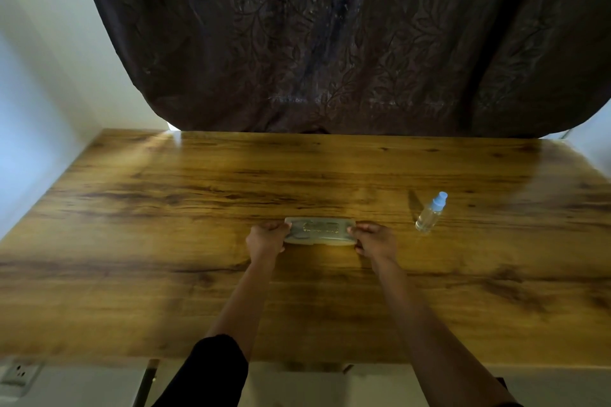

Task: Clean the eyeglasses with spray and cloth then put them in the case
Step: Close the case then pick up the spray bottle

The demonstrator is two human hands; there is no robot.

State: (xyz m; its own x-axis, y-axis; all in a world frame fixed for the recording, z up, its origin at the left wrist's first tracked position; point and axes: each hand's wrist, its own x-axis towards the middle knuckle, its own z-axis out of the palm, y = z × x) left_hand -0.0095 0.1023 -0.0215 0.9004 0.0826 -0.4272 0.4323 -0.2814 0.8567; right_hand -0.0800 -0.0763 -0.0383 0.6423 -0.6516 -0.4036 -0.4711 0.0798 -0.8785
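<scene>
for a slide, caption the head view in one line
Left hand and right hand grip the ends of the case on a table, bottle at right.

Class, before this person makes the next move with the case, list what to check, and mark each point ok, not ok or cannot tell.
1. Left hand and right hand each hold one end of the case: ok.
2. Case lies on the table: ok.
3. Bottle stands on its base, right of the case, apart from both hands: ok.
4. Cloth in view: not ok, none shows.
5. Glasses inside the case: cannot tell, the lid is cloudy and blurred.
</scene>
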